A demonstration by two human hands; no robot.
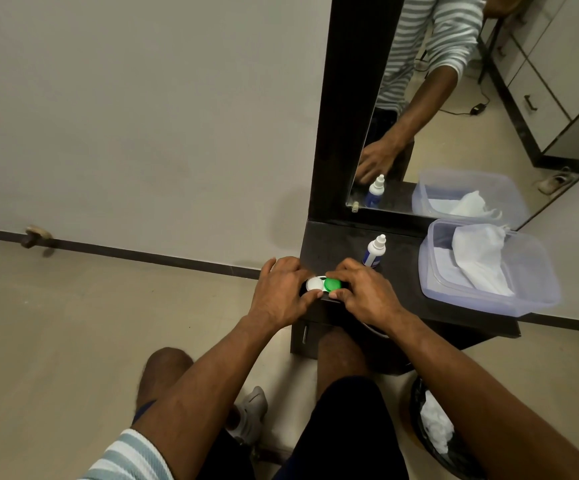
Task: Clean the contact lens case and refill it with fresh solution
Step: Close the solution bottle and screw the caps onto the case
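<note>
The contact lens case (pixel 323 284), with one white cap and one green cap, sits at the near left corner of the dark shelf (pixel 402 296). My left hand (pixel 281 292) grips its white-capped end with curled fingers. My right hand (pixel 364 292) pinches the green cap between fingers and thumb. A small white-and-blue solution bottle (pixel 375 251) stands upright just behind my right hand, its cap on.
A clear plastic tub (pixel 523 299) holding white tissue (pixel 478 258) sits at the right of the shelf. A mirror (pixel 454 98) rises behind it. A black bin (pixel 437 434) with crumpled tissue stands on the floor under the shelf's right side. My knees are below the shelf.
</note>
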